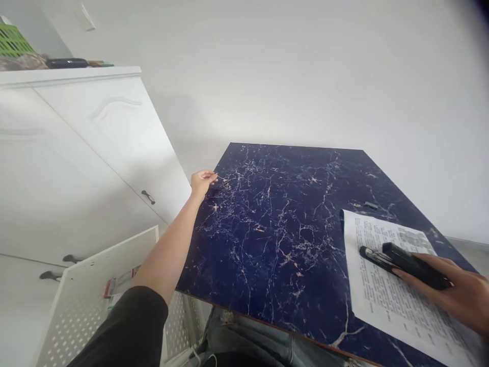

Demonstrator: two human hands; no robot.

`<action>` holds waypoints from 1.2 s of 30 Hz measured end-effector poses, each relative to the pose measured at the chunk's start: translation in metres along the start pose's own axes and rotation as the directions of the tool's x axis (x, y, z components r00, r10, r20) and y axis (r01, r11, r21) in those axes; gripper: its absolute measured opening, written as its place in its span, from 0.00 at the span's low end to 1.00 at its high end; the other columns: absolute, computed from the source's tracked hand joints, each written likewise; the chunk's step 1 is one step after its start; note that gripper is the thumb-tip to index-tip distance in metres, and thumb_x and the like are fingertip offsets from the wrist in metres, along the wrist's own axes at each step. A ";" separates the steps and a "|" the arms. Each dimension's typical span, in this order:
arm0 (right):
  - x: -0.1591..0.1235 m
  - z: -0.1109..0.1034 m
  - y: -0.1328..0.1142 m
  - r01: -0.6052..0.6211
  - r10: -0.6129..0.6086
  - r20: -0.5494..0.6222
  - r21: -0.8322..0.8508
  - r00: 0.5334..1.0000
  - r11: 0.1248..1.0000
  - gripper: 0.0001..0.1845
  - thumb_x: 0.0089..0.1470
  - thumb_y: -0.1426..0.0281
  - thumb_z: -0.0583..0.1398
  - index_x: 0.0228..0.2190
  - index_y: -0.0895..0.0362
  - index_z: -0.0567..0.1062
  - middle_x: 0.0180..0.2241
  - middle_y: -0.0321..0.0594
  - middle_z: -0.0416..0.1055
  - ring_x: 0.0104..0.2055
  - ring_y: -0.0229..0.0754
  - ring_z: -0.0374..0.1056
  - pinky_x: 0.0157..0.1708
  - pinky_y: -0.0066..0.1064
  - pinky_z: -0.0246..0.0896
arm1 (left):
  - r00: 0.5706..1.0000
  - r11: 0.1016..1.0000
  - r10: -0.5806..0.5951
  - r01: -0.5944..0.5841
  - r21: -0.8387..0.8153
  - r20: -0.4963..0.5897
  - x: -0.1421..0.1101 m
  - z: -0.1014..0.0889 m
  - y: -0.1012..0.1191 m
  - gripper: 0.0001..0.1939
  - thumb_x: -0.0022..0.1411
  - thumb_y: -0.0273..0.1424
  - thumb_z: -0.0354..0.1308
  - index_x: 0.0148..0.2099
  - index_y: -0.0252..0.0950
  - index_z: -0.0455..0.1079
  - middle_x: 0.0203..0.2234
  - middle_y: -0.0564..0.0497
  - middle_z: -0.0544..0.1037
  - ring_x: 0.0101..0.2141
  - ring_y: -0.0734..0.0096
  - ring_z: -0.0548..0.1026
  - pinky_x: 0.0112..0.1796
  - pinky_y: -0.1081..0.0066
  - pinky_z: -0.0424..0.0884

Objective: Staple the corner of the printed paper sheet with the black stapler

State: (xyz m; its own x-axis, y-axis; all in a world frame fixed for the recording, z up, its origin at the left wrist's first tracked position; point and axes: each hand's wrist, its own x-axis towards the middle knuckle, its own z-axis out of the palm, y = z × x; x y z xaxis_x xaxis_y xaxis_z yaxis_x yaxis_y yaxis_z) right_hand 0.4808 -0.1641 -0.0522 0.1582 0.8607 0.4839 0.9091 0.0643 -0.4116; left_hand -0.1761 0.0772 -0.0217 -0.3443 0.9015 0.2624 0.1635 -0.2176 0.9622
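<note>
My right hand (468,295) is wrapped round a black stapler (418,265). Its two arms gape apart at the front end, above printed paper sheets (367,275) on the right side of the blue marble-patterned table (275,224). Part of the paper is hidden by the hand and stapler. At the table's left edge, my left hand (204,182) has its thumb and fingers pinched together; whatever is between them is too small to make out. Just beyond the paper's far edge lies a small dark grey strip (370,205).
White cabinets (95,132) with dark handles stand to the left. A green basket (13,41) and a black case (66,63) sit on top. Below my left arm is a white perforated rack (76,311) holding a red-edged packet (118,283). A pale wall (305,71) rises behind the table.
</note>
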 end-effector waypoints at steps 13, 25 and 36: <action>0.016 0.107 -0.313 0.285 -0.394 0.453 0.292 0.800 0.913 0.12 0.60 0.66 0.63 0.46 0.50 0.79 0.33 0.39 0.80 0.35 0.47 0.75 0.33 0.33 0.64 | 0.976 0.972 -0.104 0.059 -0.227 -0.190 0.019 -0.006 -0.013 0.05 0.53 0.25 0.63 0.35 0.36 0.73 0.30 0.50 0.79 0.27 0.73 0.76 0.29 0.74 0.66; 0.014 0.152 -0.406 0.384 -0.493 0.414 0.320 0.765 0.866 0.06 0.60 0.65 0.63 0.39 0.52 0.74 0.30 0.37 0.79 0.33 0.48 0.71 0.39 0.36 0.60 | 0.973 0.960 -0.153 0.105 -0.259 -0.171 0.023 -0.006 -0.015 0.05 0.47 0.24 0.62 0.31 0.36 0.74 0.26 0.52 0.74 0.24 0.75 0.70 0.26 0.73 0.61; 0.054 0.121 -0.331 0.189 -0.373 0.289 0.507 0.882 0.841 0.24 0.63 0.54 0.64 0.56 0.52 0.73 0.49 0.46 0.81 0.45 0.48 0.78 0.48 0.42 0.71 | 0.975 0.965 -0.149 0.107 -0.239 -0.167 0.025 -0.006 -0.015 0.05 0.46 0.25 0.61 0.30 0.36 0.73 0.26 0.52 0.75 0.23 0.76 0.70 0.26 0.74 0.61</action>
State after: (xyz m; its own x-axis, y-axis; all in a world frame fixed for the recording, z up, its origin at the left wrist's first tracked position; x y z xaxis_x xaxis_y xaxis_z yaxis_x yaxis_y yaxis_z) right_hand 0.1418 -0.0775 0.0165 -0.3107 0.8810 0.3569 0.5990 0.4730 -0.6461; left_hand -0.1925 0.1010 -0.0295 -0.5145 0.8484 0.1244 -0.1002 -0.2036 0.9739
